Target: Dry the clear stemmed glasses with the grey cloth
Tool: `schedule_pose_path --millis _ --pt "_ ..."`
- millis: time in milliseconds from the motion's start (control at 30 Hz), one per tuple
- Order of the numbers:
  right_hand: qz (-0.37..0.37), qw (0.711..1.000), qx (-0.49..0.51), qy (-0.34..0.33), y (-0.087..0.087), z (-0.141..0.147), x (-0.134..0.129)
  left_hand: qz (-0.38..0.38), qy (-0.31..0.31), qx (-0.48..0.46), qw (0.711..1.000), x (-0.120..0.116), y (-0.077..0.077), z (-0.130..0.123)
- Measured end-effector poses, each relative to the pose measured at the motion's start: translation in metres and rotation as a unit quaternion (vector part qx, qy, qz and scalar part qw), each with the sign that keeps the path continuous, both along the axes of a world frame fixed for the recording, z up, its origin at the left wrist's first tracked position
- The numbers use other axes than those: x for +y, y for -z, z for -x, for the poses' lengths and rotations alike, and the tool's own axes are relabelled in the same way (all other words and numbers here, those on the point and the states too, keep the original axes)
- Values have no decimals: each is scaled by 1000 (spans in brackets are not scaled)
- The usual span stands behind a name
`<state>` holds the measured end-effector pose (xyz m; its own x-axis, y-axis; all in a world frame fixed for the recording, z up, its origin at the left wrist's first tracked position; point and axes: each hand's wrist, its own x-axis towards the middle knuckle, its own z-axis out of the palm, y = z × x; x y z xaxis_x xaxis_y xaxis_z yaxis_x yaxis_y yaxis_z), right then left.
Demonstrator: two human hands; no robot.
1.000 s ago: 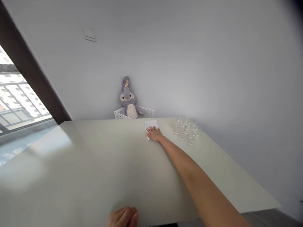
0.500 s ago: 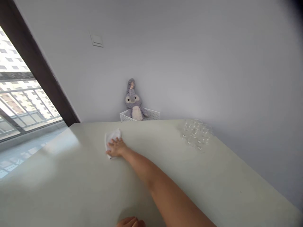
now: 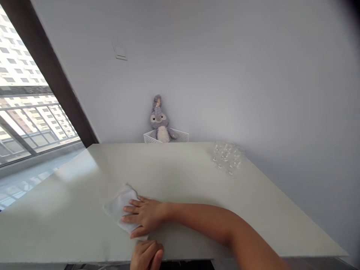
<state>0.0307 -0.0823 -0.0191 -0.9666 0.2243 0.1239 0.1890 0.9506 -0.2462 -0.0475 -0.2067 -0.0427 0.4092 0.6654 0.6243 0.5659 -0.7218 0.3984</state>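
My right hand (image 3: pixel 146 215) lies flat on a white cloth (image 3: pixel 116 206), fingers spread and pointing left, pressing it against the pale table (image 3: pixel 180 176). Part of the cloth is hidden under the palm; its far corner is slightly wrinkled. My left hand (image 3: pixel 146 255) is curled into a loose fist at the table's near edge, just below the cloth, with nothing visible in it. The inside of that fist faces away from view.
A cluster of clear, shiny rounded pieces (image 3: pixel 227 155) lies at the table's far right, near the wall. Past the back edge, a grey plush toy (image 3: pixel 163 133) sits in a white perforated basket (image 3: pixel 181 136). A dark-framed window (image 3: pixel 53 67) is on the left.
My right hand has drawn the cloth from the far part of the table back toward the near edge. My left fist shows more fully, and the near table edge has come into view.
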Motion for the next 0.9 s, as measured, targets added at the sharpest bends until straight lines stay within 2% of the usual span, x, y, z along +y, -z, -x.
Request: schedule_pose_path --millis 133,233,400,467,533,600,633,667,733,767,800,833,900 --pt "16 999 7 37 -10 -81 -22 59 24 -23 998 3 -11 2" --pt "59 996 10 73 -16 -129 -40 74 22 13 997 12 -22 -6" --pt "130 985 38 105 -21 -181 -72 46 36 150 987 29 -33 -30" --pt "148 974 85 151 -19 -199 -81 20 52 201 978 32 -31 -38" --pt "161 948 157 227 -13 -218 -85 6 56 233 971 33 -27 -43" --pt "165 894 247 335 -6 -239 -80 1 45 248 968 32 -24 -46" --pt "162 852 297 400 -3 -252 -75 3 36 253 967 31 -24 -47" --pt "155 797 348 468 0 -264 -68 5 27 256 966 30 -23 -47" --pt "139 667 440 585 5 -290 -49 8 5 256 967 27 -23 -46" --pt "138 607 473 623 7 -301 -38 8 -5 254 967 26 -22 -45" --pt "145 562 496 646 9 -312 -27 7 -16 252 968 25 -22 -44" --pt "160 532 510 657 10 -321 -16 8 -29 248 968 24 -22 -42" --pt "197 498 529 658 13 -333 5 16 -50 244 968 22 -21 -38"
